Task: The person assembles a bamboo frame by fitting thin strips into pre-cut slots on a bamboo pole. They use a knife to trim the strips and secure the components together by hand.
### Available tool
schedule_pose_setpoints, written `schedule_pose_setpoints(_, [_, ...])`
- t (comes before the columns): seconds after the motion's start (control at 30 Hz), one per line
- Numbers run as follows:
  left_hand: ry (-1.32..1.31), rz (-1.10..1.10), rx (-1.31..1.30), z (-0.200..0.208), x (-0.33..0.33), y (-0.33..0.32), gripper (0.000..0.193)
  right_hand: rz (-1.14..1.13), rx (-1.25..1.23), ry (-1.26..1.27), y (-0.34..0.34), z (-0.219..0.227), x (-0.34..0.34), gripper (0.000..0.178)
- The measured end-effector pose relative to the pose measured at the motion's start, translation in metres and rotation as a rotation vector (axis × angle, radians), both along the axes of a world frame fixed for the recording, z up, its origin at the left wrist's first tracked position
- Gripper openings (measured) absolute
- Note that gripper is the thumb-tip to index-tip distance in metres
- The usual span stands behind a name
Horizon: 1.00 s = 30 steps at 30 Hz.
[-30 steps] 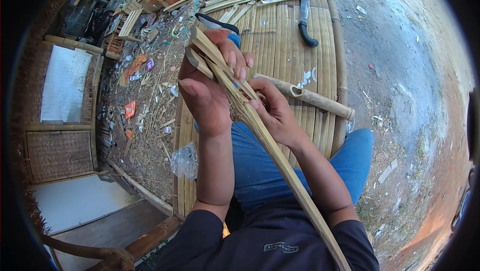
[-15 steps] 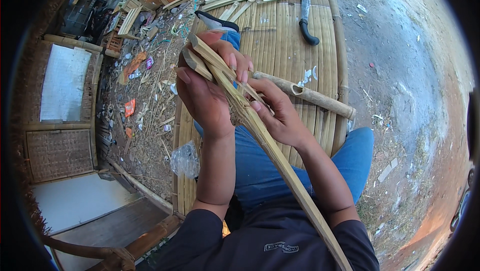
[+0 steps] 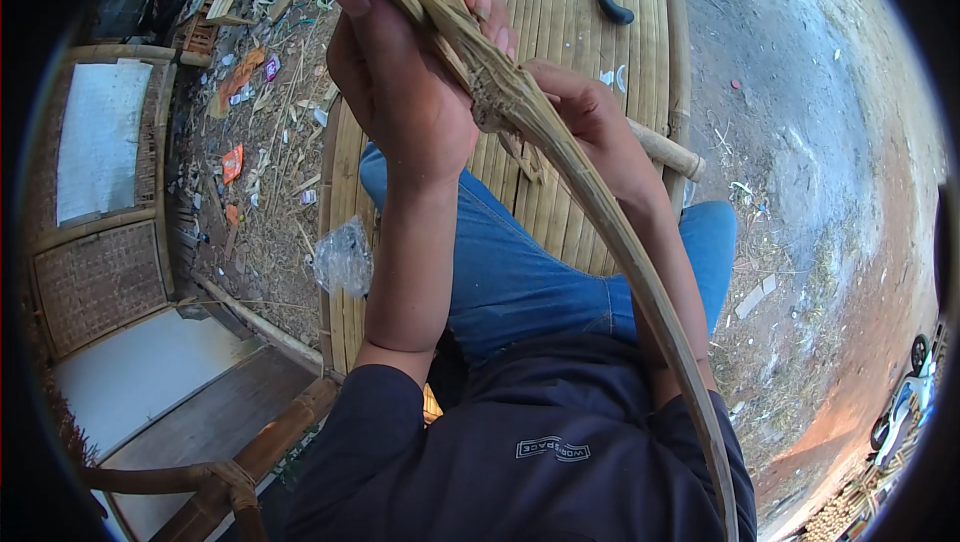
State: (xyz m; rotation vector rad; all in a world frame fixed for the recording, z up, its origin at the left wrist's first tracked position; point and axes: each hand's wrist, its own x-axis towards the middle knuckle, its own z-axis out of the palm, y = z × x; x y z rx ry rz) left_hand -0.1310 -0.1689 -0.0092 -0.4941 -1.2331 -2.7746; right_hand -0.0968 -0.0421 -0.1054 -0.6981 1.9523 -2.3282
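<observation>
A long split bamboo strip runs from the top of the view, past a rough knot, down over my right arm to the lower edge, and it bows along its length. My left hand is closed round its upper end, where two or more split pieces lie together, thumb on the near side and fingers curled over the far side. Just beyond the knot, my right hand is closed against the strip, its fingertips partly hidden behind it. Splinters hang under the knot between the hands.
I sit on a bamboo slat platform. A black-handled blade lies at its far side, and a bamboo tube lies by my right arm. A clear plastic bag sits at the left edge. Litter covers the ground; a motorbike stands far right.
Both hands and the strip appear higher in the view. The strip looks more bowed, and my right hand has shifted behind it. The view has tilted toward my body.
</observation>
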Motion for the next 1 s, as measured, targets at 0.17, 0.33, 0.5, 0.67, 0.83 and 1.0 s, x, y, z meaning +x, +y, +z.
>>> schedule_pose_setpoints(0.17, [0.172,-0.121,-0.028,-0.016,-0.004,-0.013,0.068,0.012,0.033,0.067,0.005,0.001,-0.009,0.038])
schedule_pose_setpoints(0.33, [0.185,-0.041,-0.137,-0.014,0.002,-0.015,0.078,0.050,0.021,0.046,0.004,0.006,-0.011,0.040])
schedule_pose_setpoints(0.5, [0.280,-0.191,-0.131,-0.023,-0.007,-0.030,0.084,0.088,0.016,0.003,0.002,0.010,-0.009,0.037])
schedule_pose_setpoints(0.67, [0.340,-0.296,-0.066,-0.031,-0.014,-0.035,0.078,0.124,0.079,0.072,0.007,0.004,-0.012,0.032])
schedule_pose_setpoints(0.83, [0.328,-0.286,-0.080,-0.028,-0.011,-0.033,0.076,0.154,0.092,0.037,0.008,0.006,-0.013,0.029])
schedule_pose_setpoints(1.0, [0.252,-0.078,-0.120,-0.022,0.003,-0.023,0.073,0.187,0.105,0.035,0.006,0.004,-0.014,0.034])
